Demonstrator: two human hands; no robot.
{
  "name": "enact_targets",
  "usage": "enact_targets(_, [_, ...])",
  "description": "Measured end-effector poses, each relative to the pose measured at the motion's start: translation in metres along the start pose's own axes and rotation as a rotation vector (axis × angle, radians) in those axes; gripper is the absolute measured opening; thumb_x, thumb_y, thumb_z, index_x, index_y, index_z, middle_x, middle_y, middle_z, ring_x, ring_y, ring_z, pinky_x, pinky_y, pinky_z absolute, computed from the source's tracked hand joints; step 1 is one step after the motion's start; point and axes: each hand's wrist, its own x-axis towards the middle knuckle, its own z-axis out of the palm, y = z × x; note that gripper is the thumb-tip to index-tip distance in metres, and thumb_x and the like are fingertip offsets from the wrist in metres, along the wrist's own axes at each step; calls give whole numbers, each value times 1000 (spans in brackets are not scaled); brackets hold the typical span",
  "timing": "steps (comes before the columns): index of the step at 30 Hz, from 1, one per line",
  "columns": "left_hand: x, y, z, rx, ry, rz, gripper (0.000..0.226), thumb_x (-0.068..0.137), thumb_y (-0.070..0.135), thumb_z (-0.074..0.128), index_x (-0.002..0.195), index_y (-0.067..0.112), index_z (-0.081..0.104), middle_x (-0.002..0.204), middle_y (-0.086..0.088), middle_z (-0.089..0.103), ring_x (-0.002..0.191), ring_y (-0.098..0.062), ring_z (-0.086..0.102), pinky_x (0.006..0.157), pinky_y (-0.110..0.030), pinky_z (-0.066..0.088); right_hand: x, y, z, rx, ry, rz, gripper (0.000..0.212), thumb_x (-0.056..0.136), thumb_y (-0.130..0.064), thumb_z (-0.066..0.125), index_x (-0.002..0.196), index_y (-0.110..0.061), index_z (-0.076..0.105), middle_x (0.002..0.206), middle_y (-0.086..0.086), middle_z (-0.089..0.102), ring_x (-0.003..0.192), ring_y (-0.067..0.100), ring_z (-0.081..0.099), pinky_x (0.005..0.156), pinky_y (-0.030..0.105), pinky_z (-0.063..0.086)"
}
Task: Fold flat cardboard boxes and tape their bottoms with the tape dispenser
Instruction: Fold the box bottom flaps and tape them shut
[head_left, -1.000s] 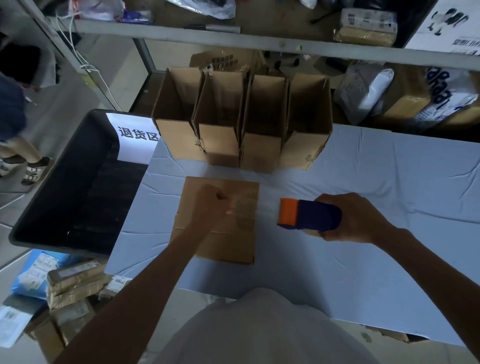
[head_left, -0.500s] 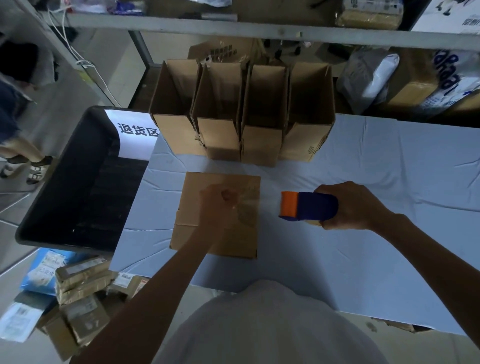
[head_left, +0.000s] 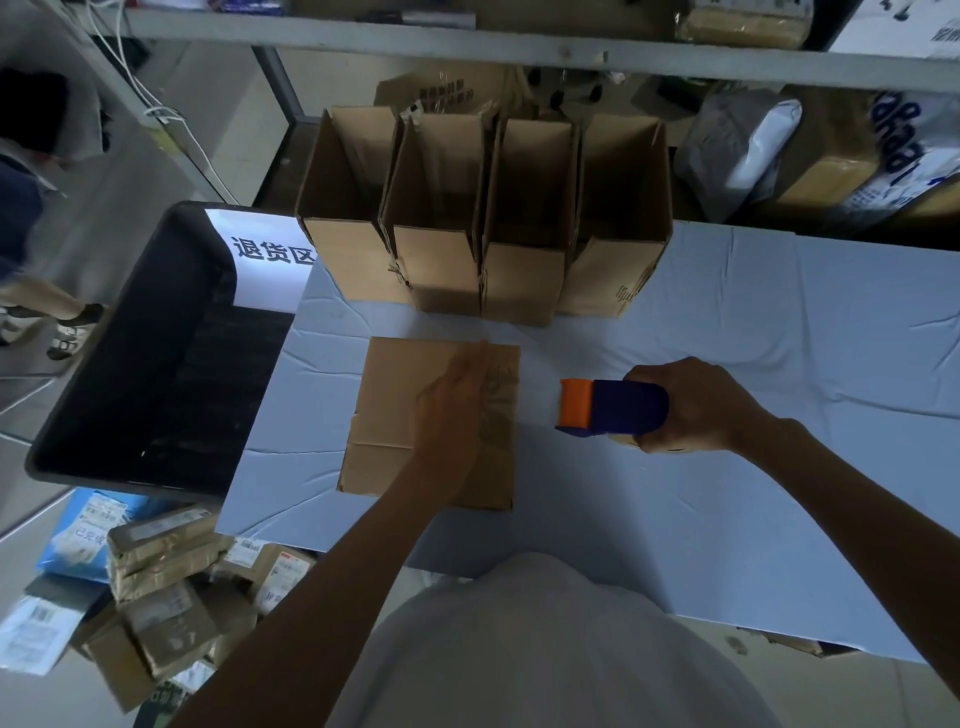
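A flat cardboard box (head_left: 395, 415) lies on the pale-blue covered table (head_left: 779, 364) in front of me. My left hand (head_left: 452, 400) is over its right half, blurred, fingers reaching toward the far edge and pinching a translucent tape strip (head_left: 500, 410) that hangs beside them. To the right, my right hand (head_left: 696, 405) grips the blue tape dispenser (head_left: 623, 410) with its orange front pointing left at the cardboard, a short gap away. Several folded, open-topped boxes (head_left: 524, 280) stand side by side at the table's far edge.
A large black bin (head_left: 130, 364) with a white sign (head_left: 270, 254) sits off the table's left side. Taped parcels (head_left: 166, 566) lie on the floor below. A metal shelf rail (head_left: 467, 47) runs overhead behind the boxes; bags and parcels (head_left: 743, 145) are at back right. A person's feet (head_left: 67, 327) are at far left.
My left hand went from a fist to stretched fingers and moved toward the cardboard's far edge with the tape strip. The right hand and dispenser stayed about where they were.
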Motion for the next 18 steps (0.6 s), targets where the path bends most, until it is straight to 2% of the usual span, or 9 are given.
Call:
enact_targets(1, [3,-2,1,83,26,-27,70,75,2,72,137,15,45,120,-12,59,86,-32,63,72,-40,53,0,-1,0,-4,-2,3,50,53,-36,83,96,-34,58,79,-17,63,72,5,60,60,22,49])
enact_targets(3, [12,-8,-7,79,-1,-146,87,76,25,76,147,20,25,139,-12,42,114,-34,48,93,-44,43,0,-1,0,2,-8,9,49,52,-35,82,95,-34,58,78,-17,63,72,5,60,61,24,50])
enact_targets(4, [15,-11,-10,12,-29,-208,87,77,30,75,147,19,24,141,-12,37,121,-34,40,100,-43,36,1,-1,0,8,-11,10,50,52,-35,82,95,-34,58,78,-17,63,72,6,60,61,24,50])
enact_targets(6, [13,-12,-14,-110,-51,-211,70,82,20,70,142,13,35,136,-15,40,125,-32,36,105,-39,29,1,-1,0,-4,-12,8,50,51,-35,81,96,-34,58,78,-17,64,72,6,60,62,25,50])
enact_targets(8, [7,-6,-13,-200,-124,-74,42,87,8,61,128,8,52,129,-15,48,120,-31,45,102,-34,32,1,-2,1,-35,-7,7,49,51,-35,80,96,-34,59,78,-17,64,72,6,60,63,27,51])
enact_targets(10, [2,-1,-4,-254,-217,63,28,90,10,58,117,9,60,120,-9,54,104,-24,56,89,-22,39,1,-4,1,-51,-16,4,48,52,-34,79,95,-34,60,78,-17,65,72,5,60,63,25,50])
enact_targets(13, [1,-1,7,-388,-215,79,25,88,14,63,113,12,63,112,-1,55,86,-12,59,77,-10,40,3,-10,2,-83,-39,-15,42,54,-34,78,90,-35,57,75,-17,62,70,6,59,60,22,45])
enact_targets(16, [0,-7,9,-441,-200,103,26,85,10,66,111,14,63,109,2,53,80,5,53,76,-1,39,9,-21,6,-105,-56,-4,35,54,-33,76,83,-31,56,69,-14,59,67,9,59,56,21,41])
enact_targets(18, [1,-8,9,-459,-212,116,28,85,7,66,112,13,63,108,2,53,82,14,52,77,1,37,16,-32,9,-145,-66,7,35,55,-35,75,83,-27,56,71,-11,60,68,12,59,58,22,42])
